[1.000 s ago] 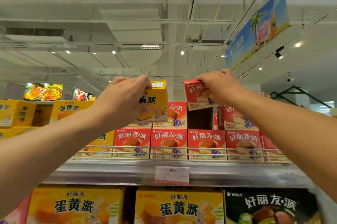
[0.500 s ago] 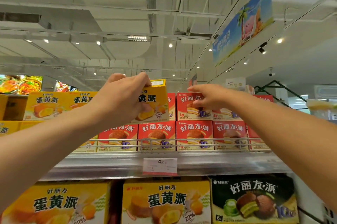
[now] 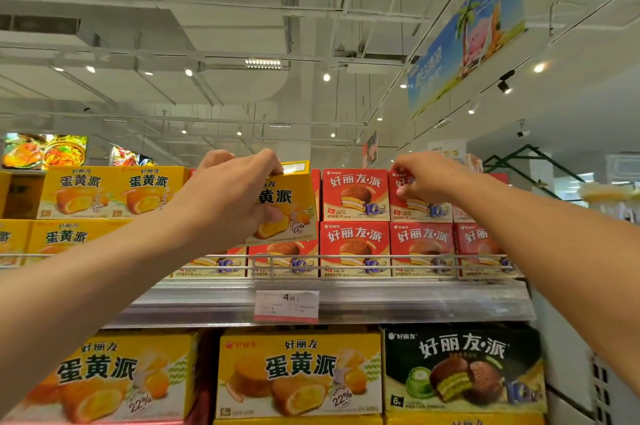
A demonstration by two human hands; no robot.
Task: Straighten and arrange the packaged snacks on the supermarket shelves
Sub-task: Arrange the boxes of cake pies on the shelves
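My left hand (image 3: 228, 196) grips a small yellow egg-yolk pie box (image 3: 289, 203) by its top and left side, held tilted in front of the red boxes on the top shelf. My right hand (image 3: 424, 179) rests its fingers on the face of a red chocolate pie box (image 3: 420, 208) in the upper row, second from the right. Another red box (image 3: 355, 194) stands upright between the two hands. A lower row of red boxes (image 3: 355, 248) sits behind the wire rail (image 3: 346, 262).
Yellow boxes (image 3: 110, 191) are stacked two high at the left of the top shelf. A price tag (image 3: 286, 305) hangs on the shelf edge (image 3: 433, 303). Below stand large yellow boxes (image 3: 299, 372) and a dark green box (image 3: 462, 369). A banner (image 3: 467, 30) hangs overhead.
My right hand brought the red box down from the air into the upper row and now presses on its face. My left hand keeps holding the yellow box.
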